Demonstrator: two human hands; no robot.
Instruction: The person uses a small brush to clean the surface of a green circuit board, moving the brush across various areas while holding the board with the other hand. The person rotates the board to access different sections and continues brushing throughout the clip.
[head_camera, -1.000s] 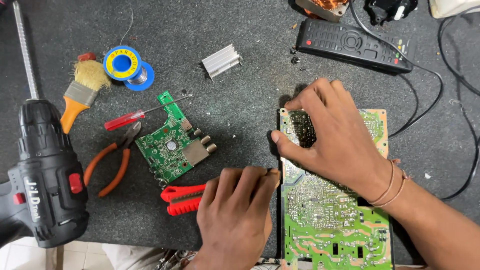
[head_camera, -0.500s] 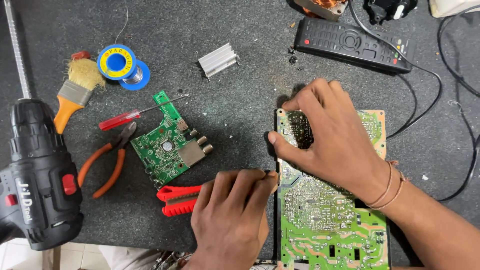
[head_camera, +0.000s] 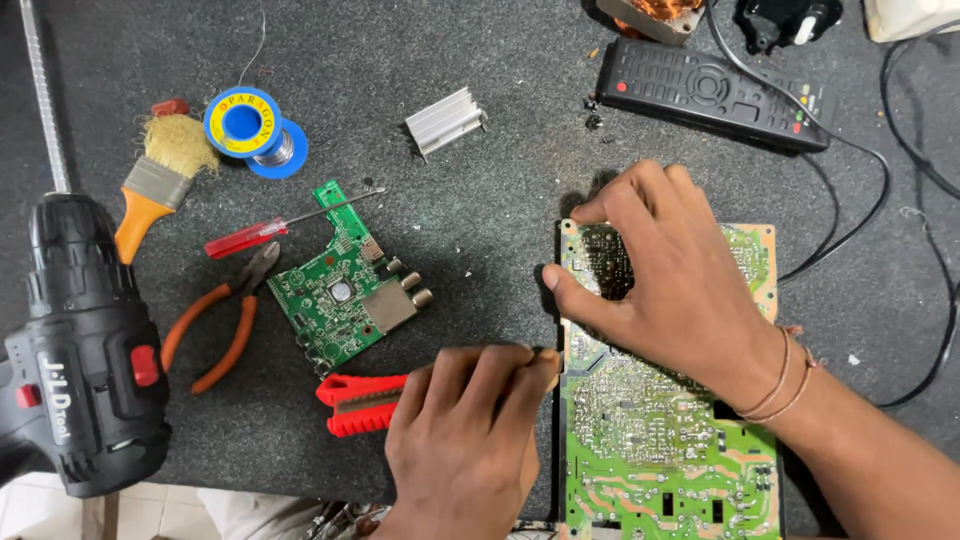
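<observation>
A dark grey desk (head_camera: 480, 150) carries everything. A big green circuit board (head_camera: 665, 440) lies flat near the desk's near edge, toward the right side, with its shiny solder side up. The right hand (head_camera: 680, 290) rests on the far end of this board, its fingers curled over the board's far edge and its thumb at the board's left edge, so its grip is closed on the board. The left hand (head_camera: 465, 440) sits just beside the board's left edge, fingers bent down on the desk with the fingertips touching that edge; whether it holds anything I cannot tell. A black drill (head_camera: 85, 350) lies at the near left corner. A black remote (head_camera: 715, 92) lies near the far edge, with black cables (head_camera: 850, 200) looping toward the right edge. A small green board (head_camera: 345, 295) with metal plugs lies in the middle, well apart from the big board. Orange pliers (head_camera: 225, 320) lie just left of it. A paint brush (head_camera: 160, 185) with an orange handle lies toward the left edge. A red cutter (head_camera: 360, 403) touches the left hand. A red screwdriver (head_camera: 270, 230) lies just beyond the small board. A blue and yellow solder spool (head_camera: 248, 128) sits beside the brush. A ribbed metal block (head_camera: 445, 122) lies near the far edge.
</observation>
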